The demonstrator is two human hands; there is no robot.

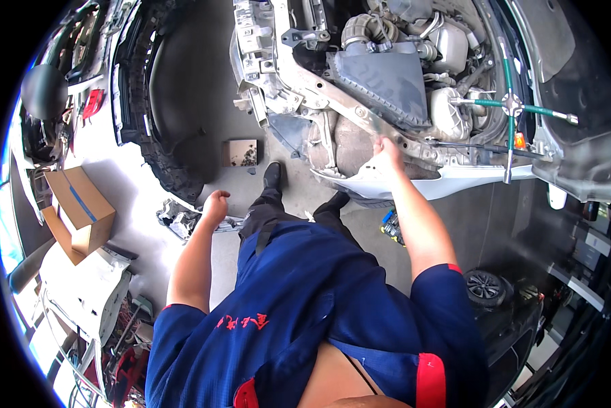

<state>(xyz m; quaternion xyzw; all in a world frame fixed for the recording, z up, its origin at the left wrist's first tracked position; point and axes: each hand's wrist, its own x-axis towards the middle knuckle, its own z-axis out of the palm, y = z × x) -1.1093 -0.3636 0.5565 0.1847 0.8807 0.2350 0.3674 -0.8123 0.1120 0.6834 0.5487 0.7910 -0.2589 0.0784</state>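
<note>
My left hand (pixel 215 207) hangs at my side over the floor, its fingers curled in and nothing visible in them. On the right, my right hand (pixel 387 158) is at the inner edge of the white car fender (pixel 431 186), beside the rusty metal front frame (pixel 349 109). Its fingers are bunched together; whatever they may hold is too small or hidden to make out. Beyond that hand sits a black air filter box (pixel 380 80) in the open engine bay. A pale plastic reservoir (pixel 449 112) stands to its right.
A green-handled four-way wheel wrench (pixel 538 109) lies across the engine bay's right side. A detached black bumper (pixel 139 129) stands on the left. A small box of fasteners (pixel 230 153) sits on the floor, and an open cardboard carton (pixel 81 204) is further left.
</note>
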